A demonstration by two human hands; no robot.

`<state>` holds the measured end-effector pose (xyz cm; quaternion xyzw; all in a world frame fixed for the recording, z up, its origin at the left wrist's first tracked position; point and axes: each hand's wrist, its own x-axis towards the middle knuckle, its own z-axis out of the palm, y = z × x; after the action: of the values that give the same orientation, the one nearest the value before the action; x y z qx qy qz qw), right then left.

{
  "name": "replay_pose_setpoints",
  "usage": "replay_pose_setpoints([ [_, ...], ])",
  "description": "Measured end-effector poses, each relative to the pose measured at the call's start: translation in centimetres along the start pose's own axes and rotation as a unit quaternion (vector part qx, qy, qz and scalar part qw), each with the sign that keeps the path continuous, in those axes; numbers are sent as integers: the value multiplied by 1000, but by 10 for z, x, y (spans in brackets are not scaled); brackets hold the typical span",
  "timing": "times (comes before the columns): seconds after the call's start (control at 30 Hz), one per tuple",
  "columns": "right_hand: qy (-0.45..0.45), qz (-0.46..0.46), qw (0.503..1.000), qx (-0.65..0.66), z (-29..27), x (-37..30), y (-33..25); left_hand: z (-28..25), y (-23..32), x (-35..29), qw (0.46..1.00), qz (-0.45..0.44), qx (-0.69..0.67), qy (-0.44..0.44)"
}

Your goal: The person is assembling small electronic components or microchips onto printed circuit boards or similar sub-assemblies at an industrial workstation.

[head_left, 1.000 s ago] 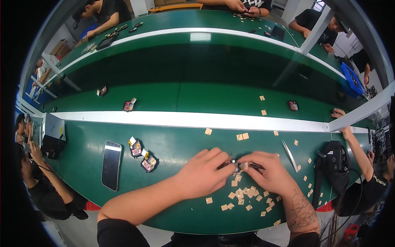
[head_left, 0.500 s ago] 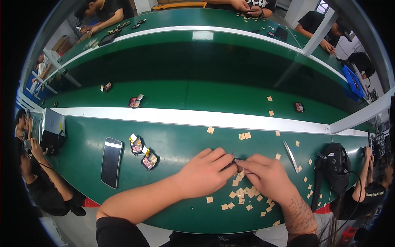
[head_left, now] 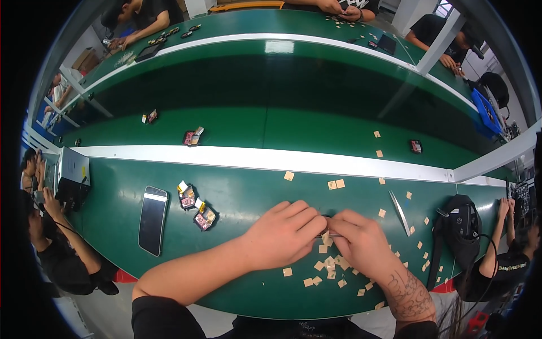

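One small dark part (head_left: 326, 217), mostly hidden, in closed fingers of left hand (head_left: 284, 233); right hand (head_left: 362, 240) pinches slim grey tool (head_left: 335, 235); flat tan squares (head_left: 331, 266) just below fingers.

Workshop here, electronics assembly by the looks of it, long green surface (head_left: 237, 183), white rail (head_left: 254, 158) running right across, small open-cased devices (head_left: 205, 218) dotted about, tweezers (head_left: 398, 212) down near scattered tan squares (head_left: 331, 185), co-workers (head_left: 149, 20) around, several bent over handwork.
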<state>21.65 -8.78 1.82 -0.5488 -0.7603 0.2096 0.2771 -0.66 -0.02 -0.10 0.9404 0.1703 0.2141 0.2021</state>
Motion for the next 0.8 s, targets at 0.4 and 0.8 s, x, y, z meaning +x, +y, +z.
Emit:
replay_pose_setpoints([
  [0.4,6,67,995,77,1,0,0,-1,0,-1,1000,-1,-25,18],
  [0.8,11,89,990,109,1,5,-3,0,-1,-2,999,-6,-44,0],
])
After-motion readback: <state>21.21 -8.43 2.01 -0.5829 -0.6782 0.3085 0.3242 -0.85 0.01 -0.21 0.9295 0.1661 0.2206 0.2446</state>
